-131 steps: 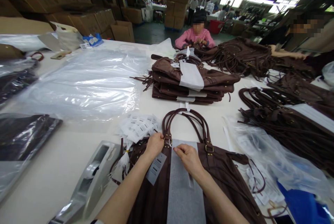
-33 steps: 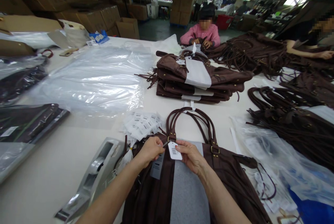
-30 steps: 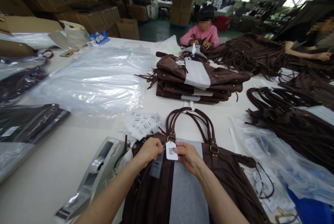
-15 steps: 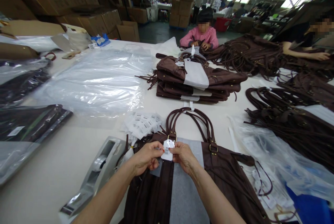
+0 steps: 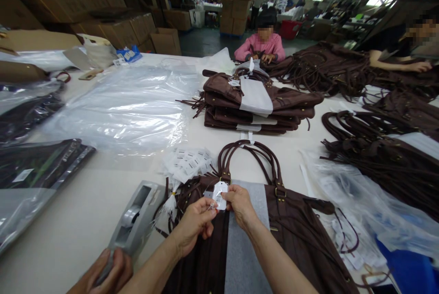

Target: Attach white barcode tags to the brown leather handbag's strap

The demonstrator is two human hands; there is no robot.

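Note:
A brown handbag [image 5: 302, 239] lies flat in front of me with a grey paper strip [image 5: 243, 257] down its middle and its looped handles [image 5: 250, 157] pointing away. My right hand [image 5: 241, 203] pinches a small white barcode tag [image 5: 219, 193] just below the left handle buckle. My left hand [image 5: 194, 223] is closed on the tag's thin string next to it, above a grey hang tag [image 5: 207, 194] on the bag.
A grey tape dispenser [image 5: 135, 218] stands left of the bag, with another hand [image 5: 103, 272] on its near end. Loose barcode tags [image 5: 188, 163] lie beyond it. A stack of brown bags [image 5: 257, 106], clear plastic sheets [image 5: 120, 106], piled bags [image 5: 384, 157] and two seated people surround me.
My hands lifted a white tag off the bag and drew it toward me; my left hand slid down to its string. Another hand appeared on the tape dispenser.

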